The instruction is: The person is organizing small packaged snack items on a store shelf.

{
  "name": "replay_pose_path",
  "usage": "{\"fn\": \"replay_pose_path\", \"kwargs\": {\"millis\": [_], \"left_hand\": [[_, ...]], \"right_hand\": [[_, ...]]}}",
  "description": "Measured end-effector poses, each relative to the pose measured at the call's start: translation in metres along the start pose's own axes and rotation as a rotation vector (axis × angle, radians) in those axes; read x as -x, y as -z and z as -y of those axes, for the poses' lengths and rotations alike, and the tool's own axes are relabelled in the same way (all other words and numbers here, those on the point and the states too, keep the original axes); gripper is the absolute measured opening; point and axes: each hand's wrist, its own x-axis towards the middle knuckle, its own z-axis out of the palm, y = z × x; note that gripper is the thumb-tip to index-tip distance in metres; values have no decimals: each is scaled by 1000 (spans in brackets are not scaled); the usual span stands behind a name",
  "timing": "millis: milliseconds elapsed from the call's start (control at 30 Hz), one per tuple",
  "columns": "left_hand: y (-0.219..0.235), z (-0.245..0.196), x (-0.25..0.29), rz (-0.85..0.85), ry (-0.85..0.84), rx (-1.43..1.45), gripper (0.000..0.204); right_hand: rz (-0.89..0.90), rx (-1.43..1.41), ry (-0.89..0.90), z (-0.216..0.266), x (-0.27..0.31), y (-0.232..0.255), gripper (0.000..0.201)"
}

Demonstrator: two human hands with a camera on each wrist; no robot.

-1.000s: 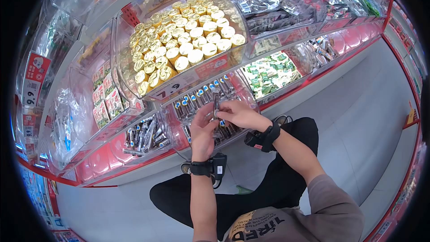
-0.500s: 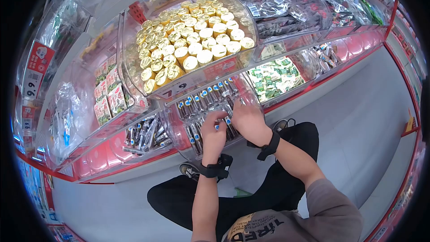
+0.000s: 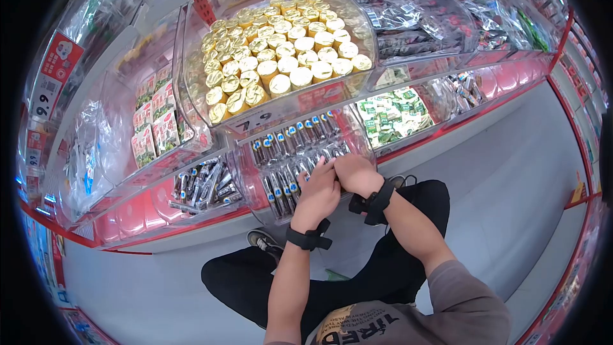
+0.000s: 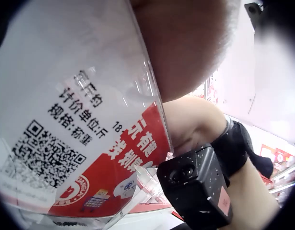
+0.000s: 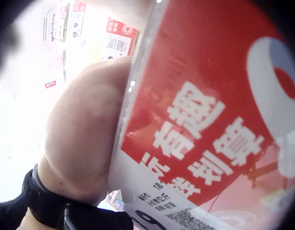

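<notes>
We see our left hand (image 3: pixel 317 193) and right hand (image 3: pixel 359 174) close together at the near right part of the lower clear bin (image 3: pixel 356 129). Wrapped dark sticks (image 3: pixel 295 139) with blue marks lie there in two rows, front and back. The backs of our hands hide most of the fingers — we cannot tell whether either hand grips a stick. A price card (image 4: pixel 85 124) looms large beside the left hand. Above sit gold-topped rolls (image 3: pixel 287 67); to the right, green-and-white packets (image 3: pixel 393 115).
</notes>
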Motion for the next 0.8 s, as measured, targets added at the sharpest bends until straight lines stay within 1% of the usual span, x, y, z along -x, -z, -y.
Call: {"fn": "replay_pose_path", "kwargs": {"millis": [67, 167, 267, 367, 467, 533, 633, 767, 800], "left_hand": [[0, -2, -2, -7, 17, -29, 37], [-1, -2, 0, -13, 25, -20, 37], [1, -5, -2, -4, 43, -21, 38], [3, -8, -1, 12, 71, -38, 38], [2, -7, -2, 2, 71, -57, 36], [0, -5, -1, -25, 52, -45, 32], [-1, -5, -1, -33, 50, -46, 32], [2, -6, 0, -4, 88, -41, 37], [2, -7, -1, -4, 92, -36, 37]], "right_hand": [[36, 3, -7, -2, -3, -1, 14], [42, 3, -3, 0, -2, 0, 13], [7, -27, -7, -1, -2, -3, 13], [-54, -32, -41, 1, -2, -4, 14], [-13, -42, -102, 3, -3, -1, 15], [-23, -32, -74, 3, -2, -1, 14], [-10, -12, -37, 2, -2, -1, 14], [24, 5, 19, 0, -1, 1, 17], [4, -32, -36, 1, -3, -1, 17]]}}
